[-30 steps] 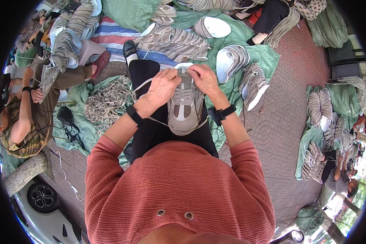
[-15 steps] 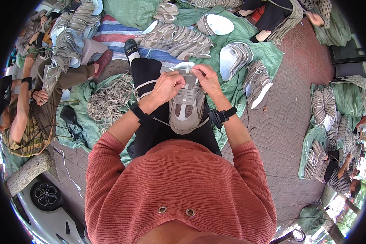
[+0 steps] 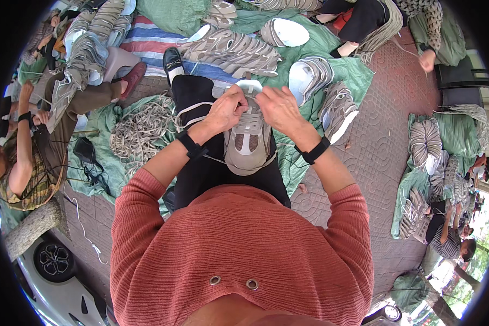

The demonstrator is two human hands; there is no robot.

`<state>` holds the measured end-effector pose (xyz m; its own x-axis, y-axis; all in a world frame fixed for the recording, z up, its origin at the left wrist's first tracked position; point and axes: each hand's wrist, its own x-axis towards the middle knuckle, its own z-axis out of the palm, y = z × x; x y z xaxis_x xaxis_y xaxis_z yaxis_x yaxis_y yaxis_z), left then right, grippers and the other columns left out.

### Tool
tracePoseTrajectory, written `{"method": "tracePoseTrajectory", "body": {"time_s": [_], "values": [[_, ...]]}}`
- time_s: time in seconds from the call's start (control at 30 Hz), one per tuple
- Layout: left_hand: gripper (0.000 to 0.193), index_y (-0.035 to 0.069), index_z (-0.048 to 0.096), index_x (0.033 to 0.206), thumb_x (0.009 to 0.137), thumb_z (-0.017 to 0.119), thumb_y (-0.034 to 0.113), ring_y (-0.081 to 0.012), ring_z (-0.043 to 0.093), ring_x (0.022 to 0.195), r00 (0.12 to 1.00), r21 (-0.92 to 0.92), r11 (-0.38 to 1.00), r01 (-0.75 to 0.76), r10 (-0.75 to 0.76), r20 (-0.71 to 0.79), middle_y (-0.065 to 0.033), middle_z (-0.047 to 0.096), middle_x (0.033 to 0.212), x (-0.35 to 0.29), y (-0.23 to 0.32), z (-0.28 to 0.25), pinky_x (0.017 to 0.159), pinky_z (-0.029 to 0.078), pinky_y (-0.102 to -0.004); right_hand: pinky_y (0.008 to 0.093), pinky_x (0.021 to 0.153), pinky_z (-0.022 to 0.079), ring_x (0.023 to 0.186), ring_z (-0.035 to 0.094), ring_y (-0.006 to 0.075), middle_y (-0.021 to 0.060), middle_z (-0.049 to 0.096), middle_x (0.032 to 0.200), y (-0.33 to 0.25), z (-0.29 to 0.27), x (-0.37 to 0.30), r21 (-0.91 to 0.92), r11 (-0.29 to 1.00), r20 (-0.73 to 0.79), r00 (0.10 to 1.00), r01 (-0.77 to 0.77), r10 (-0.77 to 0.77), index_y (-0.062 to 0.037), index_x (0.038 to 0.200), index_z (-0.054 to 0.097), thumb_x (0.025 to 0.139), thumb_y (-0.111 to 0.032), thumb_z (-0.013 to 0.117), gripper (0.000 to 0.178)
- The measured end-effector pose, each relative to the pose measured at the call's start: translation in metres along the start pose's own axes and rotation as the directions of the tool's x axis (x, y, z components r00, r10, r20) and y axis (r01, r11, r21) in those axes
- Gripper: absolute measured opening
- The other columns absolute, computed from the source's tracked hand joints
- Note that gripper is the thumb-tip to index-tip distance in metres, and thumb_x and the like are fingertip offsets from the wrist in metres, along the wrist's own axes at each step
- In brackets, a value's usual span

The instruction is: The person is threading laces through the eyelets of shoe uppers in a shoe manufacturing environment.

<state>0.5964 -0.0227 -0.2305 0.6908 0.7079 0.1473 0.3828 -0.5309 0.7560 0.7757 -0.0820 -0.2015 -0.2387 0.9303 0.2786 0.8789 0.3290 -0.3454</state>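
Resting on the wearer's dark trousers (image 3: 201, 174), the grey shoe (image 3: 245, 157) lies between the two hands, its toe toward the body; through the head camera I see the left hand (image 3: 229, 111) curled over the shoe's left edge, its thumb and fingers bent in at the lacing, though I cannot tell whether they are clamped on the lace; the right hand (image 3: 280, 110) is bent over the upper right edge, near the collar, and as its fingertips are partly hidden from me, I cannot tell whether they are apart or together; a pale lace (image 3: 194, 106) loops out to the left across the leg; each wrist wears a black band. Left of the legs I make out a heap of laces (image 3: 138, 133) on green sheeting (image 3: 100, 176); beyond the shoe, a row of shoes (image 3: 231, 51) lies partly over a striped sheet (image 3: 152, 43); to the right, a white-bottomed stack (image 3: 312, 76) stands near the right hand, with another bundle (image 3: 337, 108) just beside it; at far left I see a co-worker (image 3: 30, 179) seated near a pale stool (image 3: 116, 64).
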Motion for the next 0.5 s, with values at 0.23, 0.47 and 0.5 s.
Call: {"method": "tracePoseTrajectory", "body": {"time_s": [0.23, 0.47, 0.5], "values": [[0.010, 0.004, 0.056, 0.080, 0.074, 0.063, 0.008, -0.0294, 0.056, 0.086, 0.999, 0.153, 0.988, 0.025, -0.030, 0.035, -0.0086, 0.050, 0.091, 0.000, 0.004, -0.004, 0.072, 0.047, -0.0395, 0.0425, 0.076, 0.039, 0.078, 0.059, 0.0297, 0.0117, 0.057, 0.077, 0.001, 0.006, 0.013, -0.025, 0.992, 0.286, 0.952, 0.122, -0.110, -0.0062, 0.070, 0.059, 0.074, -0.010, 0.052, 0.010], [0.029, 0.007, 0.052, 0.096, 0.070, 0.067, 0.007, -0.0294, 0.056, 0.085, 0.989, 0.043, 0.999, 0.025, -0.031, 0.146, -0.0097, 0.048, 0.101, 0.008, 0.014, -0.033, 0.069, 0.047, -0.0373, 0.0299, 0.064, 0.040, 0.067, 0.054, 0.0157, 0.0021, 0.053, 0.064, 0.015, -0.003, -0.003, 0.734, 0.395, 0.476, 0.833, -0.552, 0.281, -0.0045, 0.068, 0.054, 0.078, -0.012, 0.057, 0.013], [0.035, 0.008, 0.051, 0.100, 0.070, 0.068, 0.007, -0.0294, 0.056, 0.085, 0.988, 0.142, 0.990, -0.008, -0.013, 0.151, -0.0097, 0.047, 0.103, 0.009, 0.017, -0.049, 0.070, 0.047, -0.0372, 0.0253, 0.061, 0.039, 0.057, 0.046, 0.0084, -0.0031, 0.047, 0.059, 0.014, -0.012, -0.010, 0.864, -0.031, 0.468, 0.778, -0.503, 0.420, -0.0061, 0.068, 0.054, 0.080, -0.009, 0.055, 0.012]]}}
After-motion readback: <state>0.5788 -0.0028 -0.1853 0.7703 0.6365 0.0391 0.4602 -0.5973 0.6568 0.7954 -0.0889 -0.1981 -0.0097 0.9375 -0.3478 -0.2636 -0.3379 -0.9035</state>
